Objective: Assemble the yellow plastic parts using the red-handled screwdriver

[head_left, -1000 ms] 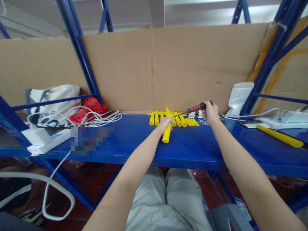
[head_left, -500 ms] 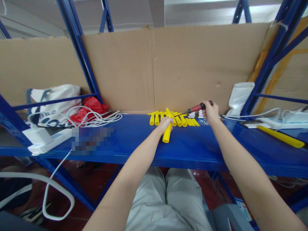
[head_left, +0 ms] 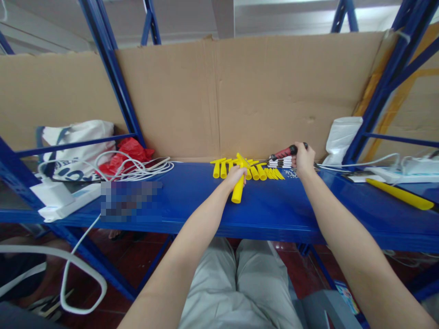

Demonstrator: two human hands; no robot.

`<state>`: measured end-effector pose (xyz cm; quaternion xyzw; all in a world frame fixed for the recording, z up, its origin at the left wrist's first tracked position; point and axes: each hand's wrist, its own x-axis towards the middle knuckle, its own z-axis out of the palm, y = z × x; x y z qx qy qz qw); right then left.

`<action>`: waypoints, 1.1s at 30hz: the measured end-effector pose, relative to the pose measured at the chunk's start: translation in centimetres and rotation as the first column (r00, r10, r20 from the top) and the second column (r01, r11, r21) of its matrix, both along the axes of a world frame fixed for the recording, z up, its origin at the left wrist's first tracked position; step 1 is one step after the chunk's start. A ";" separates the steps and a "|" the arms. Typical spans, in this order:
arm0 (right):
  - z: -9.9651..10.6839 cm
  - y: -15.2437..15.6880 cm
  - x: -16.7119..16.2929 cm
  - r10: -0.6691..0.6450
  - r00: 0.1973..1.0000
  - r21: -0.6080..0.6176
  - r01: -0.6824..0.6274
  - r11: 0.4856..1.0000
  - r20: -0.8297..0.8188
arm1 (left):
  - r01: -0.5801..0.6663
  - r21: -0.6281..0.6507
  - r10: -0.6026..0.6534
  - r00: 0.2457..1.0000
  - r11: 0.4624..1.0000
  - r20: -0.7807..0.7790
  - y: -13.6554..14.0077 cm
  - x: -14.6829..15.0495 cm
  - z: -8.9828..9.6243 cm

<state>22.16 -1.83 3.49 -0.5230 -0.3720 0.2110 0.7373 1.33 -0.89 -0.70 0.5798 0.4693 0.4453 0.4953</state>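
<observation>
My left hand (head_left: 234,177) is closed around the handle of a yellow T-shaped plastic tool (head_left: 237,194), its round end tilted toward me above the blue shelf. In my right hand (head_left: 305,160) is a screwdriver (head_left: 283,153) with a red and black handle. Its dark shaft reaches left to the head of the yellow tool; the exact contact point of the tip is too small to see. Behind the left hand lies a row of similar yellow T-shaped tools (head_left: 216,170). Thin yellow pieces (head_left: 274,174) and small whitish bits (head_left: 291,173) lie to their right.
White-and-dark strips (head_left: 281,163) lie behind the small bits. A cardboard sheet (head_left: 274,91) stands at the back of the blue shelf (head_left: 192,201). White cables (head_left: 151,171) and a power strip (head_left: 70,208) are at left; a long yellow object (head_left: 399,194) lies right.
My right hand and the screwdriver handle have shifted slightly to the right. My left hand and the yellow tool look nearly unmoved.
</observation>
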 end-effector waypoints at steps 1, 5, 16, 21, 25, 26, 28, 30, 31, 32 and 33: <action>-0.1 0.3 0.4 -0.002 1.000 0.009 0.002 1.000 0.020 | -0.001 0.001 0.001 1.000 1.000 -0.001 0.0 0.0 0.0; -0.8 1.6 1.7 0.008 0.982 0.057 -0.019 0.998 0.189 | -0.007 0.003 0.007 1.000 1.000 0.006 -0.1 0.0 0.1; -0.4 -1.0 -1.5 0.254 0.948 -0.292 -0.192 0.937 0.193 | 0.052 0.022 -0.053 0.997 0.998 0.057 -0.3 0.1 0.2; -1.0 -1.0 -0.8 0.518 0.833 -0.532 -0.354 0.769 0.196 | 0.061 0.015 -0.061 0.997 0.998 0.053 -0.5 0.1 0.4; -1.7 -1.1 -0.5 0.721 0.649 -0.655 -0.437 0.616 0.245 | 0.046 0.023 -0.048 0.996 0.999 0.069 -0.7 0.1 0.5; -1.8 -1.2 -0.5 0.751 0.612 -0.671 -0.450 0.590 0.249 | 0.046 0.029 -0.048 0.996 0.999 0.080 -0.6 0.0 0.5; -2.1 -1.2 -0.7 0.776 0.567 -0.687 -0.448 0.572 0.276 | 0.054 0.037 -0.057 0.994 0.998 0.089 -0.6 0.1 0.4; -2.3 -1.1 -0.8 0.780 0.532 -0.704 -0.412 0.579 0.330 | 0.069 0.035 -0.072 0.995 0.997 0.074 -0.6 0.2 0.3; -2.4 -1.1 -0.9 0.788 0.505 -0.717 -0.396 0.574 0.353 | 0.076 0.035 -0.078 0.995 0.997 0.063 -0.6 0.2 0.3; -2.5 -1.0 -1.0 0.799 0.475 -0.730 -0.383 0.566 0.369 | 0.082 0.037 -0.084 0.995 0.996 0.053 -0.6 0.2 0.3; -2.6 -0.9 -1.1 0.810 0.445 -0.742 -0.375 0.556 0.382 | 0.087 0.041 -0.089 0.995 0.995 0.045 -0.6 0.3 0.3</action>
